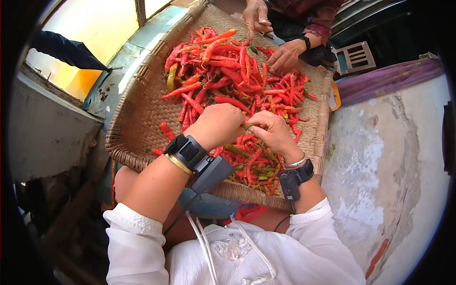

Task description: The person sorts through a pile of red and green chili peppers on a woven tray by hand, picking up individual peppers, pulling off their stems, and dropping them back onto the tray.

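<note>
Both of my hands meet above the woven basket [135,128]. Between them is a green chili pepper [248,126], mostly covered by my fingers. My right hand [274,133] pinches it between thumb and forefinger. My left hand [219,124] is closed at its other end, its fingertips turned away from view. Just beyond my hands lies a large heap of red chili peppers [228,66]. Below them, near the basket's front edge, is a smaller pile of green and reddish chili peppers [254,164].
Across the basket, another person's hand [286,57] reaches into the red peppers, and that person's other hand [256,18] hovers above the heap. A dark folded umbrella [71,51] juts in at left. A worn wall [380,166] stands on the right.
</note>
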Tool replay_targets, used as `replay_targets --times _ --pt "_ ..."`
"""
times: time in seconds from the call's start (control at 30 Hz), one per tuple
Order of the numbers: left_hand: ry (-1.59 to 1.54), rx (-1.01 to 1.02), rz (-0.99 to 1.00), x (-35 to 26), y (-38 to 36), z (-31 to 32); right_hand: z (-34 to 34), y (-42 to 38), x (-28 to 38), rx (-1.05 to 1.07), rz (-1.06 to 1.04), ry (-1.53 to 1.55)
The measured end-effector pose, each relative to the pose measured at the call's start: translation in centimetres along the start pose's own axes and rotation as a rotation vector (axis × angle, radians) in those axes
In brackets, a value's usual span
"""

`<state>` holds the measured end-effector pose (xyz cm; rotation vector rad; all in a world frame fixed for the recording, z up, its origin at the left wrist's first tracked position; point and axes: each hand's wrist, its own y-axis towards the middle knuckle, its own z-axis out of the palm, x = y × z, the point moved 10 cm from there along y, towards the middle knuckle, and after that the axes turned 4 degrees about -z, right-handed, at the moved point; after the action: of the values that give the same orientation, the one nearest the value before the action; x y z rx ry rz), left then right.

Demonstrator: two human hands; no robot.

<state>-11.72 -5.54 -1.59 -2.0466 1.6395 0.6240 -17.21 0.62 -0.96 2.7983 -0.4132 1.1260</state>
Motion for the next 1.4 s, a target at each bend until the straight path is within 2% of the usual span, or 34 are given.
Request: replay_targets --times 0.1,0.2,0.23,0.37,0.43,0.47,0.53,0.57,0.63,0.7,0.77,0.8,0.87,0.97,1.03,1.1,1.17,1.23,1.3,1.33,1.37,1.4 --pt "0.071 0.007 -0.049 0.7 0.1 -0.1 -1.1 -0.6 -0.2 -0.059 -0.016 0.003" --pt "0.147 -0.005 -0.107 1.3 0.1 0.0 -1.3 -1.3 -2.7 0.019 0.174 -0.035" --pt "0.177 -0.003 -0.128 1.4 0.0 -0.1 -1.8 -1.3 -3.0 0.020 0.170 -0.037" --pt "0.264 -0.020 -0.118 2.2 -0.4 0.1 -4.6 -1.3 -7.8 -0.041 0.433 0.334" --pt "0.284 0.030 -0.181 3.1 -0.3 0.6 -7.1 -0.5 -9.2 -0.173 0.431 0.517" --pt "0.284 0.031 -0.179 3.1 -0.2 0.5 -6.9 0.3 -9.7 -0.174 0.432 0.517" --pt "0.294 0.031 -0.194 3.2 -0.3 0.4 -10.2 -0.5 -11.0 -0.797 0.304 0.738" --pt "0.294 0.030 -0.195 3.2 -0.3 0.3 -9.4 -0.4 -10.9 -0.796 0.302 0.738" --pt "0.291 0.037 -0.164 2.9 -0.3 0.3 -7.6 0.7 -5.4 -0.557 0.059 -0.183" --pt "0.267 0.031 -0.147 2.8 -0.2 0.2 -0.3 1.7 -4.0 -0.049 0.000 -0.112" --pt "0.247 0.023 -0.128 2.8 0.0 0.3 4.3 1.2 -3.7 0.170 0.062 -0.055" --pt "0.232 0.020 -0.114 2.8 0.1 0.5 5.2 1.0 -3.7 0.170 0.061 -0.051" --pt "0.218 0.018 -0.103 2.7 0.2 0.8 6.3 0.6 -2.0 0.125 -0.178 -0.386" --pt "0.209 0.039 -0.111 2.6 0.3 0.7 5.9 0.7 -2.2 0.128 -0.106 -0.506" --pt "0.205 0.065 -0.098 2.4 0.3 0.9 4.0 0.8 -2.4 0.070 -0.131 -0.484" --pt "0.202 0.054 -0.115 2.5 0.2 0.6 0.5 0.9 -3.8 0.010 0.098 -0.225" --pt "0.199 0.042 -0.128 2.7 0.2 0.5 -2.4 0.4 -7.5 -0.136 0.300 0.145" --pt "0.258 0.060 -0.152 3.2 0.2 0.7 -5.5 0.1 -8.9 -0.374 0.349 0.570" --pt "0.263 0.045 -0.156 3.4 0.0 0.4 -9.0 -0.7 -10.0 -0.826 0.228 0.842" --pt "0.268 0.027 -0.159 3.5 0.0 0.2 -9.7 -1.6 -10.9 -0.959 0.230 0.841" --pt "0.268 0.026 -0.161 3.6 0.0 0.1 -9.3 -1.8 -11.1 -0.957 0.230 0.841" --pt "0.299 0.014 -0.170 3.9 0.0 -0.3 -7.7 -1.2 -10.8 -0.793 0.297 0.731"
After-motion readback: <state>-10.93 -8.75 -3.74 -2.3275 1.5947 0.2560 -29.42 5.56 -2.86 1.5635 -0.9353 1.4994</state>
